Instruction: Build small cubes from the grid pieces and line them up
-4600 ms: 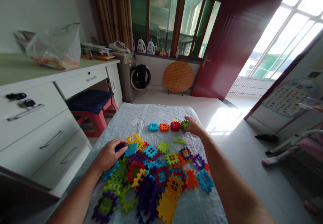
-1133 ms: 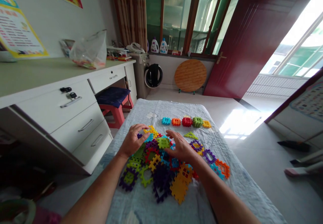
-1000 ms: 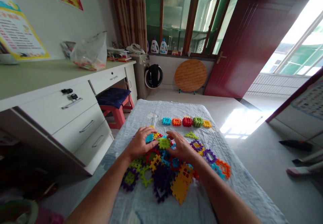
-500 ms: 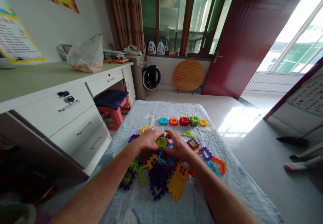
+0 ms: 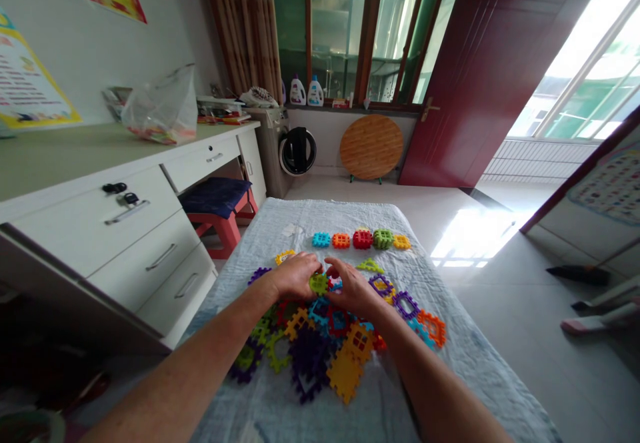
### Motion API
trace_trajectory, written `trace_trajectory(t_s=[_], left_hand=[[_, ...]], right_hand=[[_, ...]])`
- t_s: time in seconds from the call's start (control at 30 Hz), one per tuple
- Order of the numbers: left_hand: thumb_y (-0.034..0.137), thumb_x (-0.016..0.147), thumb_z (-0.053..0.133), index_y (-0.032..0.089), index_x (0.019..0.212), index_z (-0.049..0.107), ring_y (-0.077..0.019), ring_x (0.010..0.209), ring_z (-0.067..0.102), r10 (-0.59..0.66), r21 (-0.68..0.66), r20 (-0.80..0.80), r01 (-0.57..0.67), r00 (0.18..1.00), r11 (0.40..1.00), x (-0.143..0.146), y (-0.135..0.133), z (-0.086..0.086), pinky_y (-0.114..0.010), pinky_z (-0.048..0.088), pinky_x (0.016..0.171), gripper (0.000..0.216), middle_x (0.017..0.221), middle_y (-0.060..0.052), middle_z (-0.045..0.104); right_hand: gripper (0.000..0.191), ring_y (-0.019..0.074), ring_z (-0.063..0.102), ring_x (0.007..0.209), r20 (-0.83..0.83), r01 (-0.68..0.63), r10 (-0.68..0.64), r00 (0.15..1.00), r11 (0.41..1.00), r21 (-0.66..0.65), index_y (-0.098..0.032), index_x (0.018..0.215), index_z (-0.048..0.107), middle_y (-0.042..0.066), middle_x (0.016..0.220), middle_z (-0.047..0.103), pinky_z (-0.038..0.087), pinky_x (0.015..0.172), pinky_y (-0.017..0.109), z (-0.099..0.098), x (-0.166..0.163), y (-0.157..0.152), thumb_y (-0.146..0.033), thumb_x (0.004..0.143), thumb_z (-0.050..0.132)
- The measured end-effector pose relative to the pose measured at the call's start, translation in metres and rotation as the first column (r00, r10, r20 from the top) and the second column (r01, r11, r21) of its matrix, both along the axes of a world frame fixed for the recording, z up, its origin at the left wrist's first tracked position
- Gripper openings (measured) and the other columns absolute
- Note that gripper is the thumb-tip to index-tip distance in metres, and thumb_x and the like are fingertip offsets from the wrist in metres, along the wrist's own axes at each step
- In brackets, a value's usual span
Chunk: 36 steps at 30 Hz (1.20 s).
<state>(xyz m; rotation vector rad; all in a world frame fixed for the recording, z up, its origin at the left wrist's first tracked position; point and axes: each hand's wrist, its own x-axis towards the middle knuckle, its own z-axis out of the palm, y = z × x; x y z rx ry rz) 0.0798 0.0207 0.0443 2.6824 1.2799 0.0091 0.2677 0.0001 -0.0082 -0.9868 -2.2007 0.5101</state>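
A yellow-green interlocking plastic building piece (image 5: 319,284) is held above the middle of a pile of similar pieces. My left hand (image 5: 299,276) grips it from the left, fingers curled over its far edge. My right hand (image 5: 349,286) is bent around its right side, thumb and fingertips against the edge; the exact contact is partly hidden. Below lie dark purple pieces (image 5: 311,356), a yellow-orange panel (image 5: 345,375) and a yellow window piece (image 5: 361,340). A green triangular piece (image 5: 371,266) rests beyond my right hand.
Across the far part of the cloth-covered table (image 5: 280,220) runs a row with a blue piece (image 5: 321,239), an orange piece (image 5: 341,240), a red block (image 5: 363,238), a green block (image 5: 383,238) and a yellow piece (image 5: 401,242). A white desk (image 5: 135,220) and stool (image 5: 217,196) stand left.
The view has shifted slightly. Both hands stay around the green piece, which has turned a little to show more of its face.
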Motion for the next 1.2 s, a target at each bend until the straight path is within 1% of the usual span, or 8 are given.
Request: trace_trajectory(t_s=[0.1, 0.23, 0.4, 0.5, 0.6, 0.73, 0.97, 1.2], left_hand=[[0.036, 0.058, 0.067, 0.021, 0.093, 0.064, -0.0261, 0.092, 0.058, 0.028, -0.004, 0.026, -0.028, 0.999, 1.000, 0.001, -0.002, 0.003, -0.034, 0.043, 0.084, 0.038, 0.093, -0.005, 0.064], [0.037, 0.056, 0.069, 0.023, 0.096, 0.064, -0.0244, 0.093, 0.057, 0.062, 0.033, 0.146, -0.068, 0.987, 0.997, -0.015, 0.006, 0.014, -0.033, 0.041, 0.087, 0.042, 0.096, -0.004, 0.063], [0.029, 0.057, 0.067, 0.018, 0.096, 0.063, -0.0237, 0.092, 0.057, 0.195, 0.140, 0.252, -0.235, 0.948, 0.962, -0.053, 0.045, 0.020, -0.032, 0.043, 0.086, 0.041, 0.096, -0.006, 0.062], [0.029, 0.056, 0.067, 0.019, 0.095, 0.063, -0.0227, 0.092, 0.058, 0.297, 0.106, 0.254, -0.332, 0.921, 0.937, -0.066, 0.076, 0.010, -0.031, 0.043, 0.086, 0.041, 0.095, -0.005, 0.061], [0.025, 0.054, 0.067, 0.019, 0.096, 0.063, -0.0229, 0.092, 0.059, 0.313, 0.090, 0.231, -0.341, 0.921, 0.936, -0.067, 0.102, -0.008, -0.031, 0.044, 0.085, 0.043, 0.096, -0.005, 0.061], [0.023, 0.050, 0.068, 0.020, 0.097, 0.063, -0.0239, 0.093, 0.059, 0.315, 0.058, 0.177, -0.330, 0.932, 0.942, -0.057, 0.124, -0.026, -0.031, 0.045, 0.084, 0.048, 0.100, -0.005, 0.061], [0.020, 0.046, 0.066, 0.021, 0.097, 0.064, -0.0252, 0.097, 0.058, 0.312, -0.012, 0.093, -0.312, 0.946, 0.950, -0.045, 0.141, -0.040, -0.029, 0.046, 0.082, 0.050, 0.102, -0.005, 0.062], [0.016, 0.042, 0.064, 0.020, 0.085, 0.065, -0.0228, 0.084, 0.062, 0.324, -0.090, 0.098, -0.316, 0.941, 0.944, -0.044, 0.144, -0.039, -0.026, 0.048, 0.069, 0.044, 0.093, -0.003, 0.065]], right_hand=[[0.064, 0.0185, 0.059, 0.090, -0.039, 0.014, -0.015, 0.999, 0.999, -0.034, -0.020, 0.129, 0.040, 0.006, 0.101, 0.063, 0.047, 0.082, 0.034, 0.003, 0.006, 0.001, -0.020, 0.070, 0.064], [0.058, 0.0174, 0.058, 0.089, -0.142, 0.164, -0.173, 0.975, 0.984, -0.072, -0.023, 0.128, 0.041, 0.006, 0.106, 0.062, 0.048, 0.078, 0.033, 0.011, 0.028, 0.009, -0.022, 0.073, 0.060], [0.047, 0.0139, 0.057, 0.074, -0.239, 0.372, -0.394, 0.887, 0.918, -0.135, -0.020, 0.121, 0.045, 0.005, 0.097, 0.063, 0.048, 0.066, 0.029, 0.013, 0.057, 0.023, -0.022, 0.075, 0.053], [0.043, 0.0126, 0.055, 0.066, -0.240, 0.401, -0.421, 0.875, 0.907, -0.131, -0.018, 0.118, 0.049, 0.004, 0.090, 0.064, 0.048, 0.063, 0.028, 0.011, 0.062, 0.027, -0.022, 0.075, 0.051], [0.039, 0.0124, 0.055, 0.063, -0.205, 0.421, -0.434, 0.877, 0.901, -0.106, -0.018, 0.114, 0.051, 0.003, 0.086, 0.064, 0.047, 0.061, 0.027, 0.009, 0.061, 0.026, -0.022, 0.075, 0.050], [0.038, 0.0131, 0.055, 0.063, -0.170, 0.436, -0.442, 0.881, 0.897, -0.076, -0.019, 0.113, 0.052, 0.002, 0.085, 0.064, 0.047, 0.061, 0.028, 0.009, 0.061, 0.024, -0.022, 0.075, 0.048], [0.038, 0.0131, 0.056, 0.063, -0.149, 0.428, -0.435, 0.888, 0.901, -0.077, -0.018, 0.112, 0.053, 0.002, 0.085, 0.064, 0.047, 0.061, 0.028, 0.007, 0.062, 0.026, -0.020, 0.075, 0.048], [0.038, 0.0129, 0.056, 0.064, -0.146, 0.423, -0.431, 0.891, 0.902, -0.084, -0.018, 0.113, 0.052, 0.003, 0.085, 0.064, 0.047, 0.062, 0.028, 0.007, 0.063, 0.025, -0.020, 0.075, 0.048]])
